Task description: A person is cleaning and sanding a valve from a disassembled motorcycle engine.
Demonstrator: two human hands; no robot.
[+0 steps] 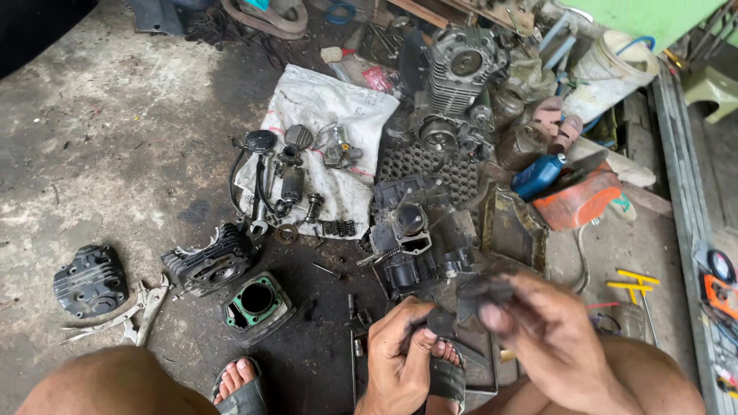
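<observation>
Fingers of both greasy hands pinch one small black part.
Left hand and right hand grip it; at 1 o'clock, a blue bottle lies on an orange tub.

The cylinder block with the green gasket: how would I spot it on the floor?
Start at the white sack spread on the concrete floor. Below its left corner lies a dark finned cylinder head; the cylinder block sits just beyond, by a sandalled foot. Only it has a green gasket around a round bore.

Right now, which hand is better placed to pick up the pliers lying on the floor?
Probably the left hand: the pliers lie far to the left, and the right hand is farther off, pinching a dark part.
</observation>
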